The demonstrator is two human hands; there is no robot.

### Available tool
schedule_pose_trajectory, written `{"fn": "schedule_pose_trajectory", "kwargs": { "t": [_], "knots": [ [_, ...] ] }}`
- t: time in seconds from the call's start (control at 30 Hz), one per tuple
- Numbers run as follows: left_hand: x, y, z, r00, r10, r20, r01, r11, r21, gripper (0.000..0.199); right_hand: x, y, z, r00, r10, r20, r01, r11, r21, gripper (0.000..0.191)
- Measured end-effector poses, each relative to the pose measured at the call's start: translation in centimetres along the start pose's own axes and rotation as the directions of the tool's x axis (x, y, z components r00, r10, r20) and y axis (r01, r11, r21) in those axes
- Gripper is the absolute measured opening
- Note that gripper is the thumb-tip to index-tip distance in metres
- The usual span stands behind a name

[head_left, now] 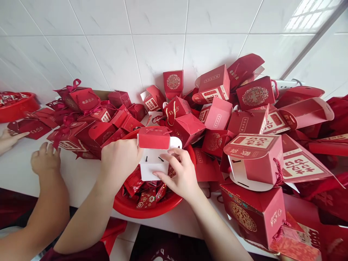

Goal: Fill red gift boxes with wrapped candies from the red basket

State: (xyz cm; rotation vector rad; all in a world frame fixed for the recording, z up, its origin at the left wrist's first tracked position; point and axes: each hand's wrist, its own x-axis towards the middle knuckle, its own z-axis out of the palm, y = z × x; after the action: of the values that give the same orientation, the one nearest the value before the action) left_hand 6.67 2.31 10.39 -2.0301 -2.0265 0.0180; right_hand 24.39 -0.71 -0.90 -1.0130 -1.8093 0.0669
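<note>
- The left hand (121,157) holds the red box (153,140) at its left edge, fingertips hidden.
- The right hand (181,173) curves at its right side, fingers and thumb apart.
- The box looks light, stiff but creasable; folded edges should suit a gentle hold.
- It is above the basket (152,214) of packets (147,199) on the desk (84,175).

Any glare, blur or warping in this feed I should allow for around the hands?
Head view: window-like glare on the tile wall, upper right, away from the work; head view: left hand, right hand and the red box between them look fairly sharp; head view: wide-angle stretching toward the sides, no hard shadows near the hands.
</note>
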Motion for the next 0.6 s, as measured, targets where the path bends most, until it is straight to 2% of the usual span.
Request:
{"fn": "schedule_pose_trajectory", "kwargs": {
  "t": [0.13, 0.23, 0.37, 0.47, 0.6],
  "knots": [
    [0.3, -0.6, -0.8, 0.998, 0.002, 0.056, -0.002, 1.0, 0.002, 0.052, 0.1, 0.1, 0.4, 0.986, -0.07, 0.149, 0.082, 0.993, -0.08, 0.046],
    [0.3, -0.8, -1.0, 0.997, 0.039, 0.071, -0.039, 0.999, 0.005, 0.05, 0.0, 0.2, 0.8, 0.982, -0.059, 0.179, 0.082, 0.989, -0.125, 0.038],
    [0.0, -1.0, -0.3, 0.996, 0.087, -0.037, -0.088, 0.995, -0.04, 0.046, -0.3, 0.5, 1.1, 0.99, -0.072, 0.117, 0.086, 0.989, -0.117, 0.018],
    [-0.3, -0.9, -0.1, 0.986, 0.119, -0.119, -0.132, 0.986, -0.102, 0.044, -0.4, 0.6, 1.0, 0.995, -0.09, 0.048, 0.096, 0.987, -0.129, 0.015],
    [-0.7, -0.3, -0.6, 0.992, 0.093, -0.086, -0.104, 0.985, -0.141, 0.043, -0.6, 0.8, 0.9, 0.992, -0.119, -0.033, 0.112, 0.982, -0.154, 0.018]
  ]
}}
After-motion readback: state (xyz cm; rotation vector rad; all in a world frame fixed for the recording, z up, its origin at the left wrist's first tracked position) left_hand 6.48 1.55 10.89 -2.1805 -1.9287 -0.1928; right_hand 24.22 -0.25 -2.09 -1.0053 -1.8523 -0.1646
